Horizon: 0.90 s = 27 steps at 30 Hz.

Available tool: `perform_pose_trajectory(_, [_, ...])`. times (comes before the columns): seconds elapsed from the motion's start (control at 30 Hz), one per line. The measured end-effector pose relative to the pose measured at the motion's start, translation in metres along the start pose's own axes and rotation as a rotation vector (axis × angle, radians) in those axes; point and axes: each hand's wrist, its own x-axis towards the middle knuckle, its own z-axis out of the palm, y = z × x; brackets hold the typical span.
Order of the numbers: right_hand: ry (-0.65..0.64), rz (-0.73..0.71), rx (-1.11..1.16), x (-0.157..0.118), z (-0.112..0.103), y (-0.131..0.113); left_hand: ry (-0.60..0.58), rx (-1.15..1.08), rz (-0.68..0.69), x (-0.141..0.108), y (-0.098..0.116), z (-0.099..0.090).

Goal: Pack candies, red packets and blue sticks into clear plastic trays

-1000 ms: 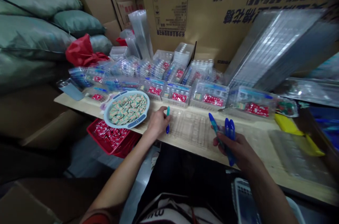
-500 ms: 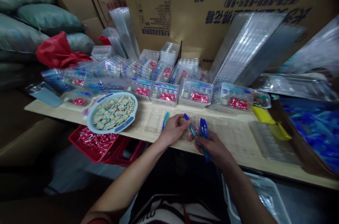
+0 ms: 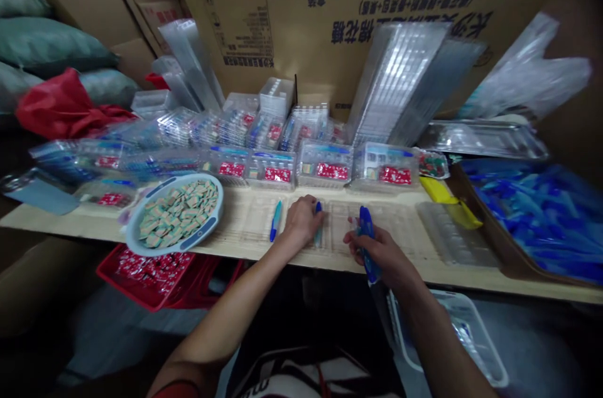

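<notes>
My left hand (image 3: pixel 301 222) is low over the table, its fingers closed on a blue-capped teal pen (image 3: pixel 318 233) that points toward me. Under that hand is a clear plastic tray (image 3: pixel 328 236), hard to make out against the wood. To the left, another pen (image 3: pixel 276 222) lies in a second clear tray (image 3: pixel 252 213). My right hand (image 3: pixel 384 257) grips a bunch of blue pens (image 3: pixel 365 221), held upright above a further clear tray (image 3: pixel 400 228). How many pens are in the bunch I cannot tell.
A pale blue basin (image 3: pixel 215 220) of small wrapped pieces stands at the left. Filled clear boxes (image 3: pixel 325 162) line the back, beside tall stacked trays (image 3: pixel 400 81). At the right are a yellow packet (image 3: pixel 452 202) and a carton of blue pens (image 3: pixel 532 216). A red basket (image 3: pixel 155 305) is below.
My left hand has taken the pen from beside my right hand and lowered it to the tray. The bunch stays in my right hand. The whole view has shifted to the right.
</notes>
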Motion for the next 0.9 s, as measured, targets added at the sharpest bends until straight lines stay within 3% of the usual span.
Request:
perform_pose_trajectory(0.07, [-0.058,0.011,0.040,-0.003,0.001,-0.001,-0.033,-0.164,0.031,-0.004,0.006,0.007])
perform_pose_trajectory(0.23, [-0.114,0.025,0.091,-0.006,0.006,-0.007,-0.426,-0.678,-0.040,-0.019,0.030,0.023])
perform_pose_trajectory(0.37, [-0.136,0.011,0.152,-0.007,-0.003,-0.008,-0.520,-0.909,-0.119,-0.019,0.044,0.024])
perform_pose_trajectory(0.47, [-0.107,0.058,0.214,-0.008,-0.019,-0.008,-0.380,-0.926,-0.119,-0.006,0.048,0.020])
perform_pose_trajectory(0.6, [0.064,0.069,0.223,-0.009,-0.050,-0.008,-0.142,-0.817,-0.112,0.017,0.044,0.019])
perform_pose_trajectory(0.73, [0.174,0.047,0.235,-0.014,-0.082,-0.011,-0.112,-0.491,-0.016,0.032,0.043,0.030])
perform_pose_trajectory(0.9, [0.245,-0.008,0.166,-0.023,-0.102,-0.011,-0.103,-0.199,0.126,0.034,0.055,0.057])
